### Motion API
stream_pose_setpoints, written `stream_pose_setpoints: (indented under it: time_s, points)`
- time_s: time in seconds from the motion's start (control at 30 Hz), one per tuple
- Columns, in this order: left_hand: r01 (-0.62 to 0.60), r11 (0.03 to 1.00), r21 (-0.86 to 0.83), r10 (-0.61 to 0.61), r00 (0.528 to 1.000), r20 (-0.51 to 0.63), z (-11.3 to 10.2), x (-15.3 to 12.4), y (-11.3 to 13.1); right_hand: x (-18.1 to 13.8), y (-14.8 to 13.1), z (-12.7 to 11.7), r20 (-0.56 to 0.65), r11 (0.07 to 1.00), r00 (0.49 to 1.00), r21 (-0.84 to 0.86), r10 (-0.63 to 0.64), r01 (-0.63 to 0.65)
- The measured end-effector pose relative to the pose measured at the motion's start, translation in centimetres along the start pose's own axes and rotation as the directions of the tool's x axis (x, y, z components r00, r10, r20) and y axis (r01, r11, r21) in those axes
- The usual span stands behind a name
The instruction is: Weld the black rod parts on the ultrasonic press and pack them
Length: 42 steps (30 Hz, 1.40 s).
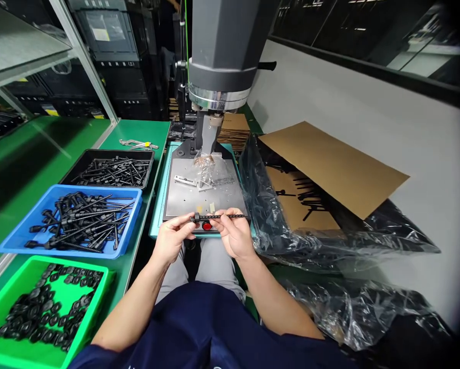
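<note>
In front of the machine's metal bed, a long black screw [207,217] with a thick head lies level between my two hands. My left hand [170,238] pinches it at the head end, on the left. Thumb and fingers of my right hand [234,233] close on the ribbed shaft, whose tip sticks out to the right. Just below the shaft sits a red button [207,226] on the machine's front. Behind my hands, the metal plate [184,201] carries a small metal fixture [186,181] under the pressing head, partly behind clear plastic.
A large grey machine head [224,46] hangs overhead. On the left stand a black tray [152,166] and a blue tray [132,225] of similar screws, and a green tray [105,287] of small black parts. Rightward, a plastic-lined box holds screws beneath a cardboard sheet [337,169].
</note>
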<state>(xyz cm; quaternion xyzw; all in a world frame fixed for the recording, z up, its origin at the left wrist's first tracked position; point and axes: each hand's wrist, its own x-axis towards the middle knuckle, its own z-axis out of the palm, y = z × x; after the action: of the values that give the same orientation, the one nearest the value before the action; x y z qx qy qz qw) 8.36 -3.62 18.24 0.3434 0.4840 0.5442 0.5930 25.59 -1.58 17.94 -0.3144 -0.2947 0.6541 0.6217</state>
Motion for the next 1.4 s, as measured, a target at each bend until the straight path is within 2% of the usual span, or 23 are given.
stream_pose_setpoints:
  time_s: [0.13,0.3,0.57,0.7,0.87,0.97,1.07,1.23,1.4]
  points:
    - [-0.003,0.999,0.049,0.003,1.000,-0.001,0.0,0.3,-0.2,0.0,-0.1,-0.6,0.004,0.999,0.999,0.008,0.033,-0.033]
    - [0.016,0.992,0.126,-0.025,0.997,0.073,-0.1,0.5,0.2,0.1,-0.3,-1.0,0.018,0.998,0.998,-0.016,0.059,-0.059]
    - [0.023,0.981,0.192,-0.051,0.988,0.146,-0.6,1.2,-0.1,0.3,0.2,-2.3,0.091,0.995,0.995,-0.091,-0.034,0.043]
    - [-0.027,0.981,0.194,-0.010,0.982,0.188,-0.3,1.3,-0.7,0.3,1.1,-2.3,0.036,1.000,0.999,-0.006,-0.022,0.022]
    - [-0.065,0.980,0.190,0.030,0.983,0.180,0.1,1.9,-1.1,0.1,2.3,-1.9,-0.059,0.998,0.998,0.064,-0.017,0.021]
    - [-0.066,0.977,0.201,0.029,0.983,0.183,0.1,3.3,-0.9,0.6,2.6,-1.6,-0.098,0.995,0.994,0.077,-0.054,0.062]
    - [-0.120,0.972,0.202,0.086,0.981,0.173,0.8,5.8,-0.5,2.3,2.8,-1.2,-0.111,0.987,0.993,0.146,-0.046,0.062]
    - [-0.251,0.962,0.107,0.260,0.962,-0.081,3.4,10.0,-0.4,6.2,3.6,-0.5,-0.161,0.958,0.986,0.276,-0.031,0.075]
    - [-0.254,0.956,0.150,0.268,0.960,-0.083,5.0,14.0,-0.4,9.6,4.8,-0.4,-0.223,0.933,0.974,0.342,-0.031,0.108]
